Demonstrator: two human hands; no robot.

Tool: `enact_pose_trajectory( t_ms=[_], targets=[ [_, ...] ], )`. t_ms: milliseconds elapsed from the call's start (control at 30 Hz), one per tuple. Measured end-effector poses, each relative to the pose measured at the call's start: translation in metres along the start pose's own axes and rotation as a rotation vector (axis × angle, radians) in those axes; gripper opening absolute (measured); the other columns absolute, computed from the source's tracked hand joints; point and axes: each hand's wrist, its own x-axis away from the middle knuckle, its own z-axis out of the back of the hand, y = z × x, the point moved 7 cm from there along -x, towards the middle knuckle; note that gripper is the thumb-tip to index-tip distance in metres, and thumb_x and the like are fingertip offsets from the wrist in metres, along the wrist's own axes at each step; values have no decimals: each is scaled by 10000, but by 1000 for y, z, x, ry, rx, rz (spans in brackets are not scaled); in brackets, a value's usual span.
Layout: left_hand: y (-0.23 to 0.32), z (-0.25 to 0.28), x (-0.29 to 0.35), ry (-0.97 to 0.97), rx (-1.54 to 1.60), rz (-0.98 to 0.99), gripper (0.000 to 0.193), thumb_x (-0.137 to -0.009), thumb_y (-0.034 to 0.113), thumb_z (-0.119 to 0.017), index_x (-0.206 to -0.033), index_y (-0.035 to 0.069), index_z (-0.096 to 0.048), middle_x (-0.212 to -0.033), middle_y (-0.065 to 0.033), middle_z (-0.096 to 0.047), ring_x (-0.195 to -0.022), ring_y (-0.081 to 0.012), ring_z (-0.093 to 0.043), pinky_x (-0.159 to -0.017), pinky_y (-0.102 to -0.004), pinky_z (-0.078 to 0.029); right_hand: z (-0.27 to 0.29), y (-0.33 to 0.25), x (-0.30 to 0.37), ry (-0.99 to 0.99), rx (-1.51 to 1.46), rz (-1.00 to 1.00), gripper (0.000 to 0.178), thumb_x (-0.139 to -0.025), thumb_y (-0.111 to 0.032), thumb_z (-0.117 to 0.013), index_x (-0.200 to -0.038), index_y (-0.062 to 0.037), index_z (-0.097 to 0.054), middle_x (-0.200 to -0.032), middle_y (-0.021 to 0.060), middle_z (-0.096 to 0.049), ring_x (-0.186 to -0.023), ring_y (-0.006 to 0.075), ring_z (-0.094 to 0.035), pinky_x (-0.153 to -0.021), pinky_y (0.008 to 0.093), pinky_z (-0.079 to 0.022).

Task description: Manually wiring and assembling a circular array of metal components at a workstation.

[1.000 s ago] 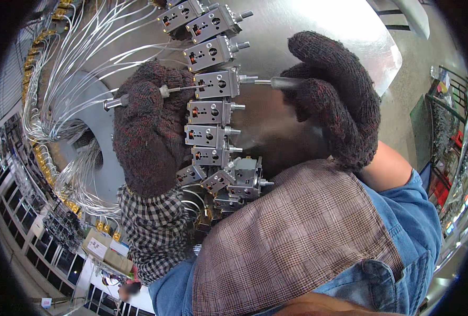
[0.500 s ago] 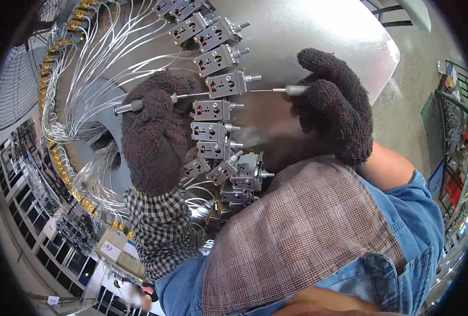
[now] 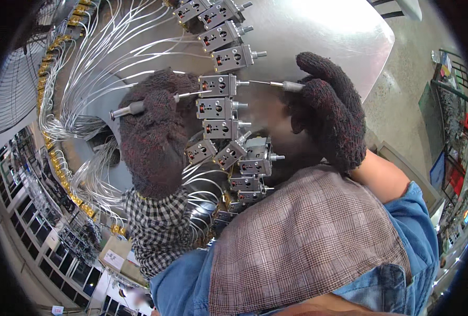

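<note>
Both my hands wear dark knitted gloves. My left hand is closed around a slim screwdriver with a grey handle; its thin blade reaches over the left face of a small grey metal control unit, which looks like a thermostat with a threaded shaft. My right hand grips a second thin screwdriver, its blade tip close to the end of that unit's shaft. Whether the tip touches is too fine to tell. Similar units stand in a curved row above and below.
White wires fan out left of the row from a round hub. Brass-coloured terminals line the outer ring at the left. A shiny metal sheet lies at the top right. A wire-mesh guard curves at the far left.
The row of units has moved away from me by about one place, so a different unit stands between the two screwdrivers. Both hands have stayed nearly in place, each keeping its screwdriver.
</note>
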Motion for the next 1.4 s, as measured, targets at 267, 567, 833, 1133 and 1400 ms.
enact_pose_trajectory(
  t_ms=[267, 567, 833, 1133, 1400],
  targets=[
    [1, -7, 0, 99, 382, 105, 232, -889, 78, -482, -1069, -69, -486, -999, -180, -583, -913, -256, -601, -806, -351, -526, -8, 8, 2, -12, -65, 4, 452, -824, -117, -583, -1241, -50, -421, -1019, 163, -538, -710, 166, -602, -530, 266, -517],
    [4, -5, 0, 170, 440, 95, 215, -886, 91, -497, -1023, -74, -516, -980, -170, -575, -903, -254, -596, -797, -344, -530, -23, -10, 3, -115, 317, 554, 626, -689, 18, -675, -1242, -84, -398, -1215, 272, -415, -800, 244, -617, -560, 300, -543],
    [-6, -4, -11, 26, 166, 29, 190, -900, 41, -462, -1034, -78, -526, -995, -159, -568, -921, -234, -594, -811, -314, -509, -28, -12, 5, -121, 718, 749, 661, -642, 14, -690, -1232, -18, -391, -1172, 270, -460, -927, 325, -595, -703, 364, -543],
    [-3, -16, -14, -43, 273, 123, 162, -876, 104, -534, -955, -24, -593, -957, -104, -595, -817, -179, -588, -740, -265, -497, -23, -20, 1, -49, 787, 820, 604, -534, -172, -777, -1073, -46, -534, -1069, 153, -555, -909, 296, -586, -745, 347, -506],
    [27, -27, -12, -165, -844, -385, 140, -822, 102, -586, -932, 18, -613, -941, -83, -603, -818, -205, -583, -694, -291, -491, -22, -15, -4, -87, 713, 656, 642, -585, -87, -733, -1166, 2, -477, -1034, 189, -559, -927, 322, -573, -719, 377, -498]
  ],
)
